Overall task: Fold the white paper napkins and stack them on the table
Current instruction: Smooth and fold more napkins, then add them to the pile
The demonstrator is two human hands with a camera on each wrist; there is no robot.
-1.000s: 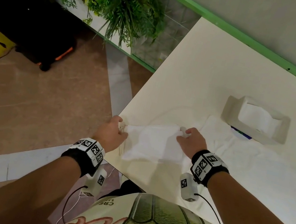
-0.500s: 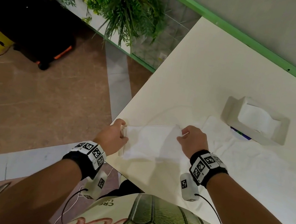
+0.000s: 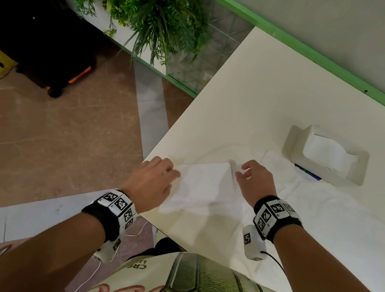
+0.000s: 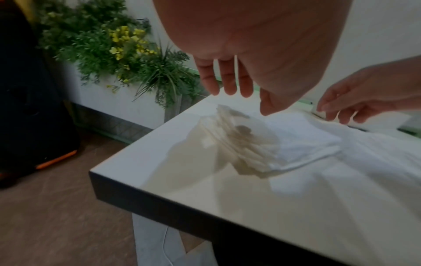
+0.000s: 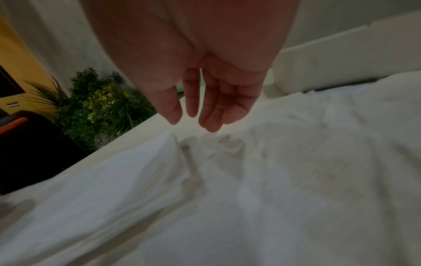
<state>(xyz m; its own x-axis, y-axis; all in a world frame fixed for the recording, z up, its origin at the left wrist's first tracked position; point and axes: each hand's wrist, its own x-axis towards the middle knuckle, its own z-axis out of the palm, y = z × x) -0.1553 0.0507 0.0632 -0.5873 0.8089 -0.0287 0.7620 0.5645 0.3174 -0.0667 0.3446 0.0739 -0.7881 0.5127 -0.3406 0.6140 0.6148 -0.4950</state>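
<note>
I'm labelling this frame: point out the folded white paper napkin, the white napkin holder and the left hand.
folded white paper napkin (image 3: 205, 185): head view, middle of top face.
white napkin holder (image 3: 295, 143): head view, left wall.
left hand (image 3: 151, 184): head view, back of hand.

The blue thing (image 3: 308, 171) beyond the right hand (image 3: 256, 181) sits mostly hidden under the napkin holder (image 3: 297, 147) (unidentifiable from here).

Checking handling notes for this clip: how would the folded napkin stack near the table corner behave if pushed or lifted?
The folded napkin stack is probably floppy and light: its layered edges fan loosely. Pushed sideways, the sheets would likely shear apart rather than slide together. Both hands hover open above it.
</note>
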